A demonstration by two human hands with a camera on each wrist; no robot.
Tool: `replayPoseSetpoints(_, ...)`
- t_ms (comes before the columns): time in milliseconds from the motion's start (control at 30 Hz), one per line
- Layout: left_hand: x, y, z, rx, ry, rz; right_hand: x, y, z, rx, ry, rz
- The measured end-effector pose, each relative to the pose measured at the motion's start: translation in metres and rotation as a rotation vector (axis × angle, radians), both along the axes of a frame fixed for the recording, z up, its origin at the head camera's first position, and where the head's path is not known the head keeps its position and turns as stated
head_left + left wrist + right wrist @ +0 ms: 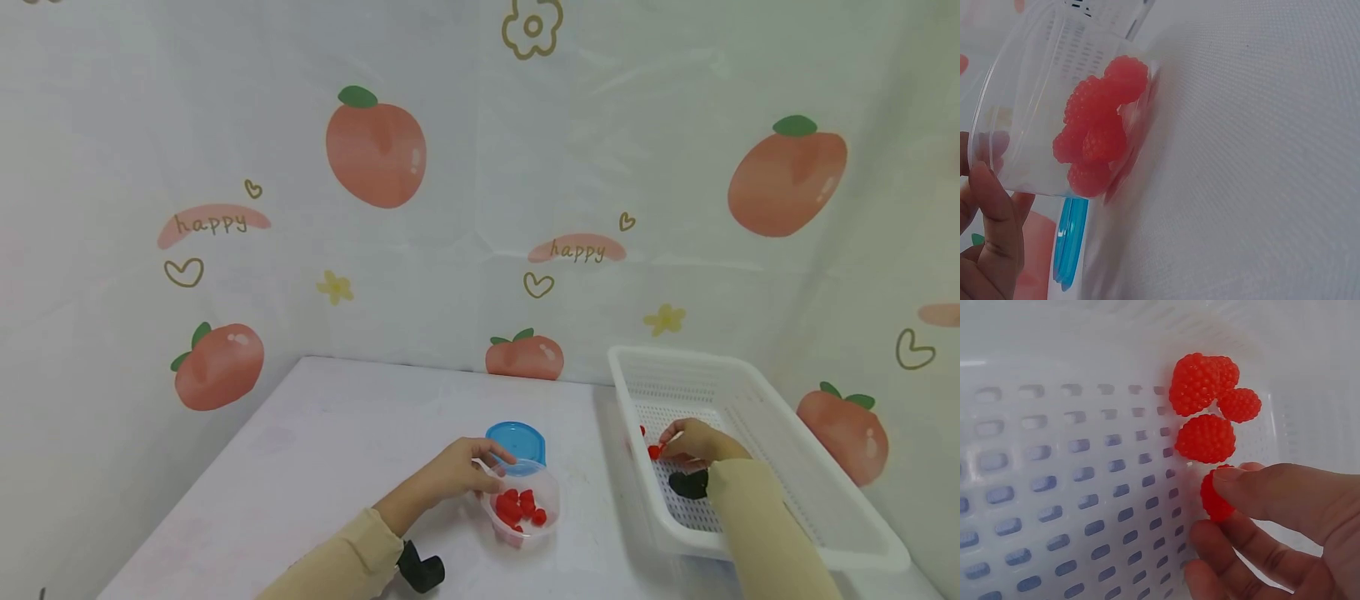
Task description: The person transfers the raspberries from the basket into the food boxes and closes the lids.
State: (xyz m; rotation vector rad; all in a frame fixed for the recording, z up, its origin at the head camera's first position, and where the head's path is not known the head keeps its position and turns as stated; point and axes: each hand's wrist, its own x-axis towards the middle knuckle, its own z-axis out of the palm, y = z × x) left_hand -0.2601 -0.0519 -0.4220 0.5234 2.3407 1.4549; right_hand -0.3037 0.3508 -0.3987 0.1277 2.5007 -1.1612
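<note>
A clear round tub (551,497) with several red raspberries (1094,119) in it stands on the table. My left hand (459,469) grips the tub's rim, thumb and fingers on either side of its wall (1022,125). Inside the white basket (825,442), my right hand (693,443) pinches a raspberry (1215,497) between thumb and fingers. Several other raspberries (1205,439) lie near it along the basket's side.
A blue lid (516,440) lies just behind the tub. Beneath my right wrist, a black object (686,485) shows in the basket. Another black object (422,572) is near my left forearm. A patterned cloth (450,292) hangs behind the table.
</note>
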Motion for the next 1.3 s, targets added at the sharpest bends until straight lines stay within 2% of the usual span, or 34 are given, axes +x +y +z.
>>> replayPoseSetpoints(267, 0.000, -0.001, 0.000, 0.003, 0.004, -0.002, -0.003, 0.004, 0.005, -0.039, 0.113, -0.034)
replayPoseSetpoints(467, 0.000, -0.001, 0.000, 0.010, 0.000, -0.005, -0.008, 0.009, 0.008, -0.130, 0.217, -0.085)
replayPoseSetpoints(567, 0.000, 0.000, 0.001, 0.013, 0.000, -0.007, -0.007, 0.011, 0.011, -0.208, 0.280, -0.087)
replayPoseSetpoints(700, 0.000, 0.000, 0.001, 0.016, 0.000, -0.007, -0.005, 0.009, 0.020, -0.341, 0.349, -0.086)
replayPoseSetpoints(800, 0.001, 0.000, 0.002, 0.011, 0.002, -0.003, -0.003, 0.003, 0.030, -0.462, 0.382, -0.120)
replayPoseSetpoints(1033, 0.001, 0.000, 0.003, -0.006, 0.000, 0.004, 0.006, -0.012, 0.053, -0.879, 0.408, -0.219)
replayPoseSetpoints(1300, 0.001, 0.000, 0.004, -0.010, -0.008, 0.009, 0.017, -0.039, 0.068, -1.080, 0.522, -0.177)
